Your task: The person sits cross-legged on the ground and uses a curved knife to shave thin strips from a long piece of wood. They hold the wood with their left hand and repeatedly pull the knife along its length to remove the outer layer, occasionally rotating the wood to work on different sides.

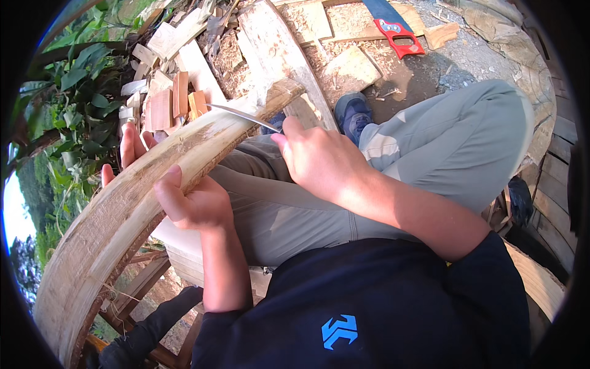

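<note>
Left hand (pixel 200 200) clasps the timber (pixel 138 190), running eight to twelve o'clock — thumb (pixel 171 179) near, fingers (pixel 129 145) beyond, apparently to steady it. Right hand (pixel 322 160) closed on a knife (pixel 243 115), handle hidden — blade crossing toward eleven o'clock.

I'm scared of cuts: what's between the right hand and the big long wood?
In the head view, a thin metal blade reaches from the right hand across the long wood.

Beyond the grip, a red-handled saw (pixel 395 31) lies to the right and wood offcuts (pixel 161 111) are heaped to the left, with green leafy plants (pixel 75 80) farther left.
</note>
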`<action>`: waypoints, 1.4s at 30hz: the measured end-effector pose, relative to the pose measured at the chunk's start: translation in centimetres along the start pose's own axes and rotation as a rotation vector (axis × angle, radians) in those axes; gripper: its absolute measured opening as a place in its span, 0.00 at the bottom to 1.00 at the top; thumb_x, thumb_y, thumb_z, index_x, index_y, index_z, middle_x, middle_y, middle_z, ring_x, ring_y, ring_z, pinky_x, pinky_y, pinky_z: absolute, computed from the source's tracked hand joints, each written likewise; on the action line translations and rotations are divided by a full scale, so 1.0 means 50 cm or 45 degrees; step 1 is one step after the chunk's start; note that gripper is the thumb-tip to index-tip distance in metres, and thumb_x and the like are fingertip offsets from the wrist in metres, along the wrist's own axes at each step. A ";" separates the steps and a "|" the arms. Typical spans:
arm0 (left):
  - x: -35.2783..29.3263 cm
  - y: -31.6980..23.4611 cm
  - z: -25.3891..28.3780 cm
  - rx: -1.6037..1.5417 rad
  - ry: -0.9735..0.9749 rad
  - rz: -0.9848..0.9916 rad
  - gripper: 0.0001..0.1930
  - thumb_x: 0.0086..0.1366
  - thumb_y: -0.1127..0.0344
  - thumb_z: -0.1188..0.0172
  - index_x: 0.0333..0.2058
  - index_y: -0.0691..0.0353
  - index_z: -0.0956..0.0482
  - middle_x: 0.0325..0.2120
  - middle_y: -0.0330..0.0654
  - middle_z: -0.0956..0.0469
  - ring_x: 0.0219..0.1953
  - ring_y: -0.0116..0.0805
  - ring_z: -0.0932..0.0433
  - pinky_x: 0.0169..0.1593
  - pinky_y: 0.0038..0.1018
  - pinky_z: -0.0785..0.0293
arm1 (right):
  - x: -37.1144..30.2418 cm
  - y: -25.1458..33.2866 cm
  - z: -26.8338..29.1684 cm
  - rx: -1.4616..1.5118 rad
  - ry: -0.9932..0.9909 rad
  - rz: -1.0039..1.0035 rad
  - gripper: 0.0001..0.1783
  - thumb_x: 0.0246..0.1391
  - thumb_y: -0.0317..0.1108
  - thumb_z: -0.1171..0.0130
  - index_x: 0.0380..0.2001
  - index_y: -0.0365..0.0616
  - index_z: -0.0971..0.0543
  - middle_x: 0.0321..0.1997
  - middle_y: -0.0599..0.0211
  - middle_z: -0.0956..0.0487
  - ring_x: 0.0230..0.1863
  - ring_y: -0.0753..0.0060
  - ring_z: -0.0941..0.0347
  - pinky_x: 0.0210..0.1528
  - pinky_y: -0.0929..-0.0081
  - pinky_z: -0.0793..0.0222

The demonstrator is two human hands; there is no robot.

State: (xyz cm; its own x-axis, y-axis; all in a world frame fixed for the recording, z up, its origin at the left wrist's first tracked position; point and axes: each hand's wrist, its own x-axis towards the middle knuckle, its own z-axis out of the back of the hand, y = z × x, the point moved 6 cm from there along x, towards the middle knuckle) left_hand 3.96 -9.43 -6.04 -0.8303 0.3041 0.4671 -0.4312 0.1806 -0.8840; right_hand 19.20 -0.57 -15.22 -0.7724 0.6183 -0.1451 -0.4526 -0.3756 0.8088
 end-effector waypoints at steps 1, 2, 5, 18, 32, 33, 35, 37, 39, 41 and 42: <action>0.004 0.001 0.001 -0.008 -0.018 0.002 0.45 0.50 0.66 0.51 0.69 0.61 0.55 0.59 0.58 0.32 0.68 0.54 0.37 0.72 0.52 0.49 | 0.030 -0.017 0.018 -0.084 -0.091 0.004 0.16 0.70 0.40 0.50 0.34 0.36 0.31 0.17 0.43 0.23 0.22 0.36 0.22 0.22 0.45 0.27; 0.006 0.001 0.001 -0.017 -0.035 0.004 0.45 0.50 0.66 0.51 0.69 0.61 0.55 0.59 0.59 0.32 0.68 0.54 0.37 0.72 0.52 0.49 | 0.029 -0.019 0.015 -0.082 -0.019 -0.016 0.16 0.69 0.40 0.50 0.34 0.36 0.31 0.17 0.43 0.23 0.22 0.36 0.22 0.22 0.45 0.27; 0.002 -0.005 -0.006 0.009 0.020 -0.054 0.45 0.50 0.66 0.51 0.69 0.61 0.55 0.59 0.59 0.32 0.67 0.54 0.36 0.73 0.52 0.49 | -0.006 0.043 0.008 -0.049 0.078 0.069 0.16 0.70 0.41 0.50 0.34 0.37 0.31 0.16 0.44 0.24 0.21 0.37 0.22 0.21 0.46 0.27; -0.004 0.000 0.010 -0.005 0.010 -0.008 0.44 0.49 0.70 0.53 0.68 0.63 0.55 0.58 0.57 0.30 0.67 0.52 0.36 0.73 0.51 0.48 | 0.000 0.019 -0.015 -0.026 -0.004 0.105 0.16 0.70 0.40 0.50 0.34 0.37 0.31 0.15 0.45 0.24 0.21 0.37 0.23 0.22 0.44 0.27; -0.004 -0.005 0.007 -0.062 -0.005 0.015 0.44 0.50 0.71 0.51 0.68 0.60 0.55 0.58 0.57 0.32 0.67 0.52 0.36 0.74 0.51 0.49 | 0.019 -0.029 -0.015 -0.209 -0.071 0.027 0.17 0.69 0.40 0.50 0.33 0.35 0.31 0.22 0.41 0.21 0.27 0.41 0.19 0.26 0.51 0.23; -0.006 -0.005 0.011 -0.047 0.001 0.026 0.44 0.50 0.71 0.51 0.68 0.60 0.55 0.58 0.57 0.32 0.67 0.52 0.36 0.74 0.51 0.49 | 0.016 -0.028 -0.017 -0.205 -0.074 0.032 0.17 0.69 0.40 0.50 0.32 0.35 0.31 0.21 0.41 0.21 0.27 0.40 0.19 0.26 0.51 0.23; -0.002 -0.001 0.017 -0.029 0.006 0.031 0.44 0.50 0.71 0.51 0.68 0.60 0.55 0.58 0.57 0.32 0.67 0.52 0.37 0.74 0.51 0.49 | 0.015 -0.010 -0.018 -0.189 -0.025 -0.026 0.17 0.69 0.40 0.50 0.33 0.35 0.31 0.21 0.43 0.21 0.27 0.39 0.19 0.26 0.50 0.22; -0.003 -0.004 0.015 -0.038 0.004 0.025 0.44 0.50 0.71 0.52 0.68 0.61 0.56 0.58 0.57 0.33 0.67 0.51 0.37 0.75 0.50 0.49 | 0.016 -0.024 -0.021 -0.209 -0.037 0.010 0.17 0.70 0.41 0.50 0.34 0.35 0.31 0.21 0.43 0.20 0.27 0.40 0.19 0.27 0.50 0.22; -0.008 -0.005 0.015 -0.040 0.002 0.050 0.43 0.50 0.71 0.52 0.68 0.61 0.56 0.58 0.57 0.33 0.67 0.51 0.37 0.75 0.50 0.50 | 0.023 -0.055 -0.016 -0.277 0.011 0.069 0.17 0.70 0.41 0.52 0.35 0.35 0.31 0.21 0.45 0.20 0.27 0.40 0.19 0.26 0.50 0.22; -0.007 -0.005 0.016 -0.046 -0.024 0.076 0.43 0.50 0.71 0.52 0.68 0.61 0.56 0.58 0.56 0.33 0.67 0.50 0.37 0.75 0.50 0.50 | 0.024 -0.041 -0.019 -0.246 -0.002 0.057 0.17 0.71 0.42 0.52 0.35 0.35 0.31 0.21 0.46 0.20 0.28 0.41 0.18 0.26 0.50 0.22; -0.008 -0.007 0.018 -0.028 -0.023 0.078 0.43 0.51 0.71 0.52 0.68 0.62 0.56 0.58 0.56 0.33 0.67 0.49 0.37 0.75 0.50 0.50 | 0.024 -0.033 -0.020 -0.230 -0.009 0.051 0.18 0.71 0.42 0.53 0.35 0.35 0.31 0.21 0.46 0.20 0.28 0.41 0.18 0.26 0.50 0.22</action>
State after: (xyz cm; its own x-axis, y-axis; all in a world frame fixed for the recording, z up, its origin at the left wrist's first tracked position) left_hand 4.11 -10.47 -5.96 -0.8611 0.2985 0.4117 -0.3717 0.1830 -0.9101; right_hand 18.55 0.10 -17.30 -0.7887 0.6048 -0.1102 -0.4945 -0.5178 0.6981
